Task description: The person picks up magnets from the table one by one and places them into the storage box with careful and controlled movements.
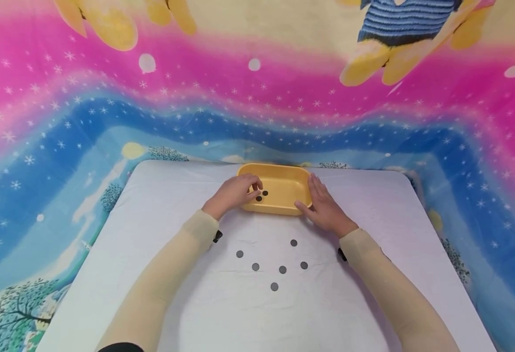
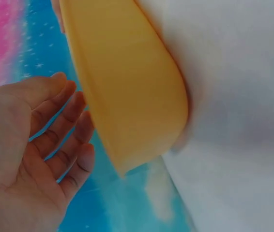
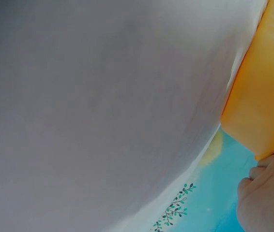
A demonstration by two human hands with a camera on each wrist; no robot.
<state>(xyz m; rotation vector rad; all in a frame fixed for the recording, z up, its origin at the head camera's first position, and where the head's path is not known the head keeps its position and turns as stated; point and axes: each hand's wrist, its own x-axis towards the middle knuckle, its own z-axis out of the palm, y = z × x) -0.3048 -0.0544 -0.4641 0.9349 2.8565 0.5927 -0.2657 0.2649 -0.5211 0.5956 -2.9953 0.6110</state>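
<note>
A yellow plastic tub point(image 1: 279, 210) sits at the far edge of the white-covered table. My left hand point(image 1: 235, 189) is over the tub's left end with loosely bent fingers, and nothing shows between them. Two small dark discs point(image 1: 265, 193) are inside the tub, close to the left fingertips. At the other end my right hand point(image 1: 325, 208) holds the tub, its fingers along the outside of the right wall and its thumb over the near corner of the rim. In the left wrist view, the left hand point(image 2: 35, 140) is beside the tub's side wall point(image 2: 132, 87).
Several grey discs point(image 1: 282, 269) lie scattered on the white cloth point(image 1: 222, 313) between the forearms. A colourful printed curtain point(image 1: 257, 107) stands right behind the tub and along both sides of the table.
</note>
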